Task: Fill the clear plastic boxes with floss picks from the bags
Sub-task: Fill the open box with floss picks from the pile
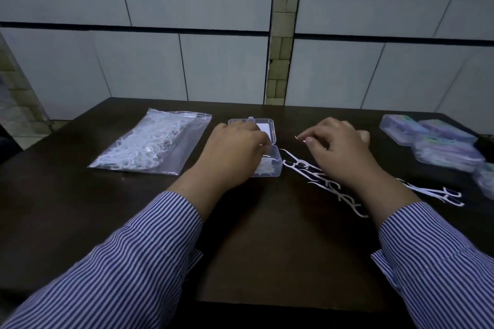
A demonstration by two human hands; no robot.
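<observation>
A clear plastic box (272, 165) lies open on the dark table, its lid (267, 127) folded back, with a few white floss picks inside. My left hand (235, 147) rests over the box, fingers curled at its hinge; what they hold is hidden. My right hand (339, 144) hovers just right of the box and pinches a white floss pick (299, 138) between thumb and forefinger. Loose floss picks (320, 176) lie in a row under that hand. A clear zip bag of floss picks (152, 144) lies flat to the left.
Several closed clear boxes (433, 141) with coloured contents are stacked at the table's right edge. More loose picks (441, 193) lie near them. The table (267, 248) ends against a tiled wall behind, and striped sleeves cover both forearms.
</observation>
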